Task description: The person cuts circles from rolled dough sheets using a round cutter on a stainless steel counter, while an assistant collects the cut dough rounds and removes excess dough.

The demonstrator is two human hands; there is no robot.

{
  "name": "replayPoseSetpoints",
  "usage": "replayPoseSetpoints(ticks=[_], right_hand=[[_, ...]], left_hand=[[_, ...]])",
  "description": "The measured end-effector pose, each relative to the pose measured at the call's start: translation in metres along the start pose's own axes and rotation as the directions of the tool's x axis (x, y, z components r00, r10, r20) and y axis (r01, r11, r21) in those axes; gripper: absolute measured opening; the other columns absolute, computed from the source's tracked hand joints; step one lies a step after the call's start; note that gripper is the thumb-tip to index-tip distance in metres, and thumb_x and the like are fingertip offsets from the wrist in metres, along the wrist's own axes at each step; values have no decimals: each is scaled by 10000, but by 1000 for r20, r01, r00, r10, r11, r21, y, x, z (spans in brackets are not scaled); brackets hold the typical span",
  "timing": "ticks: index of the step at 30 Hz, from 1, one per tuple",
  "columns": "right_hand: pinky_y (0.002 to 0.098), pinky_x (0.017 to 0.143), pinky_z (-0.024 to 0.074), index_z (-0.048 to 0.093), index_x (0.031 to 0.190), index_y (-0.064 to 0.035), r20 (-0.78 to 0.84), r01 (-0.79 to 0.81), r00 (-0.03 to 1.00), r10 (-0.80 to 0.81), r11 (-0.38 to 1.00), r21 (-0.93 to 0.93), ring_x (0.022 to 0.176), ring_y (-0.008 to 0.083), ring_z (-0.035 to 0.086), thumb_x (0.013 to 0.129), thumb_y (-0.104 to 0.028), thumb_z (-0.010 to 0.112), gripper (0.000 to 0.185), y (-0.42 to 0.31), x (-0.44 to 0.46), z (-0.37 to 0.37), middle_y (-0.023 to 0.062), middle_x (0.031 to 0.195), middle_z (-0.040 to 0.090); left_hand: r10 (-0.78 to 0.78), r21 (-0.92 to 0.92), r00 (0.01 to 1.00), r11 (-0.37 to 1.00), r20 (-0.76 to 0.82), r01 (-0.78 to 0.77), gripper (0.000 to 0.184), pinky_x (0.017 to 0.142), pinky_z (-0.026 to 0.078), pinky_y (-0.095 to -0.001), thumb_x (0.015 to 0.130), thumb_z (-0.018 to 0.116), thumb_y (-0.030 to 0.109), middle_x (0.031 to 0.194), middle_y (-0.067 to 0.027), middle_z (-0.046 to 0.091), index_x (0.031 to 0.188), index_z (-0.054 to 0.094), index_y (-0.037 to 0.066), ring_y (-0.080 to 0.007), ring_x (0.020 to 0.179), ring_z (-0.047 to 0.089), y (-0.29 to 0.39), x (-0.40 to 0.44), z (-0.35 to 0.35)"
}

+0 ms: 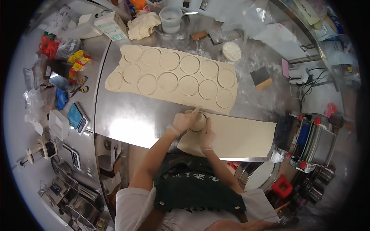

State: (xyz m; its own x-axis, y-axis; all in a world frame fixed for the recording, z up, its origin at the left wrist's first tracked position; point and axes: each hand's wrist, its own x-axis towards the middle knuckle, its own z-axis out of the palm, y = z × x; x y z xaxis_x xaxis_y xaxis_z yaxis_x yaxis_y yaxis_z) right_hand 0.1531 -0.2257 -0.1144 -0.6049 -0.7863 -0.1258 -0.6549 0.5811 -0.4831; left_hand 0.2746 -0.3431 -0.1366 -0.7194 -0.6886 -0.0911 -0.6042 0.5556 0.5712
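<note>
My left hand (184, 122) and my right hand (208, 135), both in thin clear gloves, are closed around a round cutter (198, 122). The cutter rests near the upper left corner of a plain rolled dough sheet (243, 134) along the table's front edge. Beyond it lies a second dough sheet (169, 98), marked with two rows of cut circles. One dough circle (168, 82) sits in the middle of that sheet, still in place among the others. What lies under the cutter is partly hidden by my fingers.
The metal table (127, 111) is dusted with flour at right. A bowl of flour (231, 51) and a wooden-handled scraper (262, 79) stand there. At the back are a plastic cup (170, 19) and a cloth (143, 25). Scissors (80, 86) and a scale (78, 117) lie left.
</note>
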Motion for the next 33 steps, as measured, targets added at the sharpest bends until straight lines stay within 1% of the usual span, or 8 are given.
replayPoseSetpoints(ticks=[2, 5, 14, 17, 20, 23, 29, 33], right_hand=[[429, 562, 498, 537, 1399, -155, 15, -62, 998, 62, 997, 38, 616, 363, 651, 976, -147, 521, 424, 2, -1, 1, 185, 814, 687], [466, 558, 498, 491, 1425, -167, -54, 376, 927, -372, 914, 153, 617, 377, 643, 949, -128, 494, 478, 19, 31, -10, 183, 758, 670], [383, 496, 427, 594, 1360, -164, -40, 126, 991, -126, 992, 5, 471, 269, 504, 979, -164, 570, 381, 46, 12, -54, 171, 607, 530], [383, 477, 395, 592, 1364, -173, -90, 85, 993, -82, 996, 35, 444, 241, 430, 976, -155, 587, 389, 66, 16, -59, 140, 543, 438], [383, 471, 395, 600, 1357, -174, -116, 104, 988, -104, 995, -6, 436, 241, 435, 970, -149, 593, 388, 77, 15, -60, 140, 547, 454], [386, 470, 399, 610, 1346, -175, -128, 105, 986, -111, 993, -51, 437, 252, 459, 962, -141, 600, 386, 82, 16, -57, 139, 547, 472], [398, 461, 406, 622, 1332, -169, -172, 187, 965, -199, 979, -82, 432, 272, 516, 935, -116, 614, 401, 83, 20, -60, 121, 535, 502], [415, 654, 475, 540, 1394, -116, -27, 124, 991, -134, 965, -232, 761, 282, 607, 935, -136, 592, 462, 72, 20, -70, 130, 890, 619]], left_hand=[[42, 13, 999, 999, -3, -42, 628, 556, 539, -404, 906, 609, 194, 837, -118, 712, 1496, 394, 170, -290, 606, 669, -2, 6, 2], [-319, -219, 910, 939, -265, 265, 566, 572, 539, -413, 946, 578, 209, 873, -132, 717, 1488, 415, 205, -327, 643, 667, 26, -26, 33], [-606, -651, 779, 658, -160, 379, 402, 537, 458, -434, 1002, 550, 300, 662, -219, 589, 1400, 548, 246, -327, 516, 562, 18, -27, -4], [-644, -584, 764, 633, -34, 508, 374, 596, 493, -422, 1002, 555, 293, 748, -232, 637, 1367, 583, 218, -352, 620, 628, 32, -31, -3], [-537, -620, 805, 728, -253, 292, 354, 669, 520, -416, 999, 555, 288, 881, -238, 674, 1335, 608, 190, -374, 758, 678, 36, -34, 18], [-599, -630, 797, 649, -76, 427, 343, 721, 534, -414, 999, 553, 280, 966, -238, 679, 1318, 619, 171, -388, 869, 682, 39, -35, 17], [-594, -665, 797, 640, -110, 385, 338, 692, 530, -414, 1001, 547, 300, 896, -229, 686, 1302, 629, 169, -389, 778, 675, 42, -34, 19], [-524, -471, 838, 783, -148, 406, 344, 706, 535, -393, 969, 577, 269, 1023, -185, 681, 1285, 635, 147, -336, 825, 657, 54, -30, 15]])
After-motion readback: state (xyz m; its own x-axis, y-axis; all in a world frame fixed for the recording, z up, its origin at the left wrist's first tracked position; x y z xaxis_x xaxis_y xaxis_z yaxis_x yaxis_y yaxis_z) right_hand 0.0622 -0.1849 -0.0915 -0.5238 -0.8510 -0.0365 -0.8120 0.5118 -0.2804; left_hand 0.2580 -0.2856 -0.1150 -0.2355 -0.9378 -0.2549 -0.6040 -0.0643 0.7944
